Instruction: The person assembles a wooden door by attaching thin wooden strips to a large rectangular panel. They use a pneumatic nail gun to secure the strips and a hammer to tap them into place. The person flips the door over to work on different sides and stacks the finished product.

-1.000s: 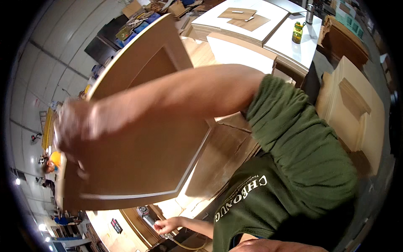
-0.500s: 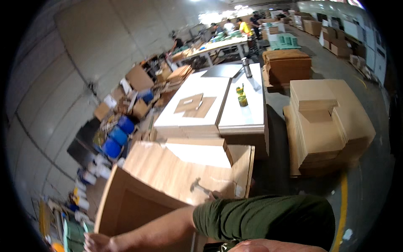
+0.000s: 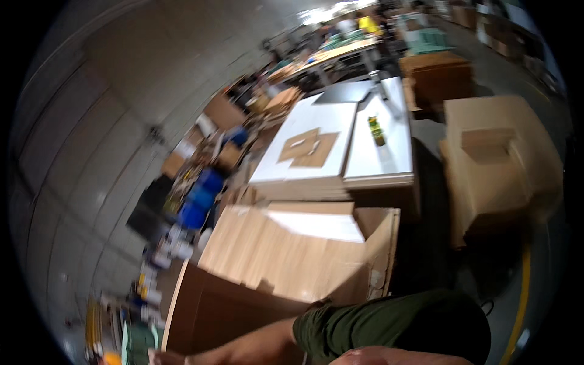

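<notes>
A wood-grain cabinet-like piece (image 3: 286, 255) lies before me, with a brown panel (image 3: 237, 310) standing along its near side. My left arm reaches to the lower left. My left hand (image 3: 167, 358) grips the low end of that brown panel, partly cut off by the picture's edge. Behind the dark green sleeve only a sliver of my right hand (image 3: 319, 302) shows, blurred and shadowed. A small blurred shape that looks like the head of its hammer (image 3: 264, 285) appears over the panel's top edge; the handle is hidden. A white-faced strip (image 3: 322, 225) stands on the far side of the piece.
Beyond stand white board stacks (image 3: 292, 173) with cardboard pieces (image 3: 310, 149), a green-yellow container (image 3: 376, 131) and a metal flask (image 3: 377, 85). At right is a brown board stack (image 3: 493, 182). Blue drums (image 3: 198, 198) and scrap line the left. People work at a far table (image 3: 331, 55).
The view has swung, shifting the scene rightward and blurring it. The hammer, plainly seen over the wood-grain surface before, is now lower and mostly hidden. My left hand stays at the panel's low end.
</notes>
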Motion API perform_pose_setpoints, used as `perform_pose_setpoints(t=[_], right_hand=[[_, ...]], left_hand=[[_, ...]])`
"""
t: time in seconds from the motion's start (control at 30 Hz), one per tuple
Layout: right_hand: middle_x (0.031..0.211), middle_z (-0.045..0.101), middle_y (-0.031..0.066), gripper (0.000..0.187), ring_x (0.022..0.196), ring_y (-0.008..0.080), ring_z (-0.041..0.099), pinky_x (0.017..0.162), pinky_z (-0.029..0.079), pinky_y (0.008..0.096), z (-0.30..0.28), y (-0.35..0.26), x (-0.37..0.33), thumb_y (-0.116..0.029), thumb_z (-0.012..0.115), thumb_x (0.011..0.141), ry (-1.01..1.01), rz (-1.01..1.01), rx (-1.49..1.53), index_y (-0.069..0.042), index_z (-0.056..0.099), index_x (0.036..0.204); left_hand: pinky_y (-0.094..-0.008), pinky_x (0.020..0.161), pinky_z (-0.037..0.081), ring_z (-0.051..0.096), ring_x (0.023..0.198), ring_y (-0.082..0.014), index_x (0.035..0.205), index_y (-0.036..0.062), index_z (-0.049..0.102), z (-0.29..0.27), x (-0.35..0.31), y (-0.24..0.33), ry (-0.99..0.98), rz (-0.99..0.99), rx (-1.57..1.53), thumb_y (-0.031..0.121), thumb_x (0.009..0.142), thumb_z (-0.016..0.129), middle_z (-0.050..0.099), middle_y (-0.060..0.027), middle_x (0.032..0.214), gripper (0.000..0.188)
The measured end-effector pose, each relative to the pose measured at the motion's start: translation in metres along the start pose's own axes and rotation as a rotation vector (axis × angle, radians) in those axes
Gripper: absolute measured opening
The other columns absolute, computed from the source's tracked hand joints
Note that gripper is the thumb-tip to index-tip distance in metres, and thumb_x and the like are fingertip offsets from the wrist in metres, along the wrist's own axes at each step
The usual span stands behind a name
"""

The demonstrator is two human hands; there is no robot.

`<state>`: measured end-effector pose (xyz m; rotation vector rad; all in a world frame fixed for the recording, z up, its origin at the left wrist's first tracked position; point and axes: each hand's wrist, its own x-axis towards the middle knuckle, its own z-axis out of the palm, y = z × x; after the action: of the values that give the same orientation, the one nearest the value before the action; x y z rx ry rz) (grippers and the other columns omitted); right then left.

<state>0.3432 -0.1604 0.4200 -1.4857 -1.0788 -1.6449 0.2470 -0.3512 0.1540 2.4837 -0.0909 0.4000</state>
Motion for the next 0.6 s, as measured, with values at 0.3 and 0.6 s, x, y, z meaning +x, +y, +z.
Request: perform_pose_setpoints(t=[0.3,0.6], right_hand=[[0.079,0.063,0.0051,0.046,0.078,0.0251,0.065,0.079,0.049,0.0387,-0.114,0.041,0.052,-0.032,0.081,0.063,-0.702,-0.085,0.419,-0.010,0.059,0.097],[0.100,0.066,-0.0009,0.050,0.084,0.0179,0.066,0.078,0.051,0.0326,-0.112,-0.033,0.056,-0.027,0.080,0.065,-0.587,-0.162,0.482,-0.022,0.060,0.111]], left_hand=[[-0.0286,0.051,0.040,0.045,0.054,-0.0124,0.068,0.0059,0.051,-0.127,-0.186,-0.040,0.484,-0.292,-0.384,0.010,0.084,0.062,0.048,-0.0027,0.059,0.020],[-0.0214,0.045,0.035,0.044,0.047,-0.0056,0.111,-0.0008,0.056,-0.385,-0.185,0.043,0.809,-0.219,0.136,0.011,0.098,0.045,0.048,0.0007,0.057,0.021]])
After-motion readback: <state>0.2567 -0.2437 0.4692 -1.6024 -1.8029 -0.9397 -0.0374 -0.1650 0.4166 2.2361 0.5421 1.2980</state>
